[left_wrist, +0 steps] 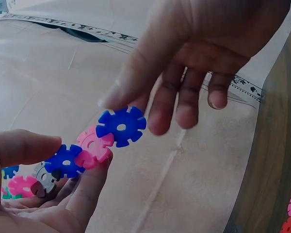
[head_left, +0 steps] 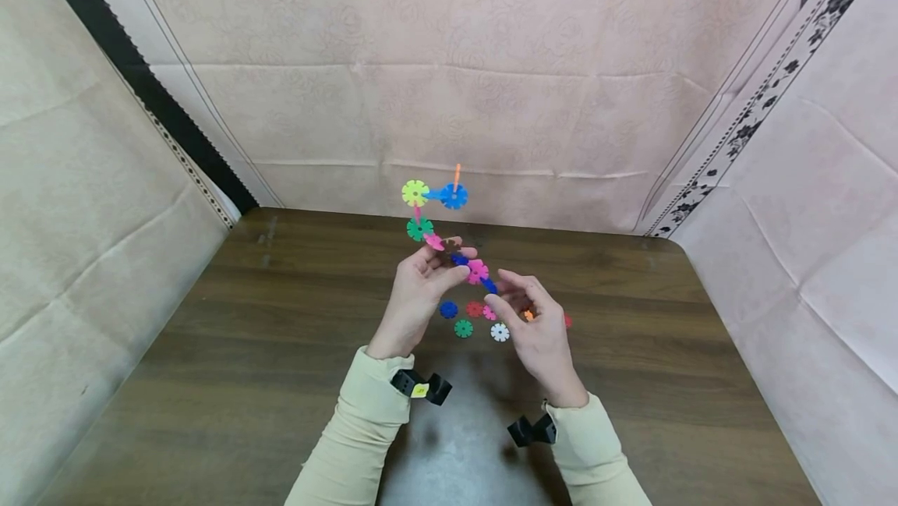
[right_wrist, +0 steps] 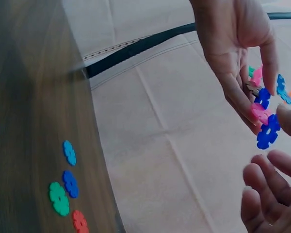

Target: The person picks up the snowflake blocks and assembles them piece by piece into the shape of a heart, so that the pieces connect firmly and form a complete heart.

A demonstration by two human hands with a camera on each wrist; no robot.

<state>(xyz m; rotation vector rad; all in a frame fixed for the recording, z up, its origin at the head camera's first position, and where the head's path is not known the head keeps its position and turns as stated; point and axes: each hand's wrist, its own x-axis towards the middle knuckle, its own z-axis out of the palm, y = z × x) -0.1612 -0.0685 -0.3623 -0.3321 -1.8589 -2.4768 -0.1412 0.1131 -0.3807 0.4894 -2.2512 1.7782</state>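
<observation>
My left hand (head_left: 414,295) grips a chain of slotted plastic flower discs, its thumb and fingers around a dark blue disc (left_wrist: 64,161). Beyond that hand the chain bends upward through a green disc (head_left: 419,228) and a yellow-green disc (head_left: 415,193) to a blue disc (head_left: 454,196) with an orange one on edge (head_left: 457,177). Toward the right come a pink disc (head_left: 478,271) and a dark blue end disc (left_wrist: 121,127). My right hand (head_left: 539,334) is beside this end disc, thumb tip right at its edge, fingers spread loosely apart from the thumb.
Loose discs lie on the brown wooden table (head_left: 295,350) below the hands: blue (head_left: 448,309), green (head_left: 463,328), white (head_left: 500,332), red (head_left: 474,309) and several others. Pale cloth walls (head_left: 449,100) enclose the table at the back and both sides.
</observation>
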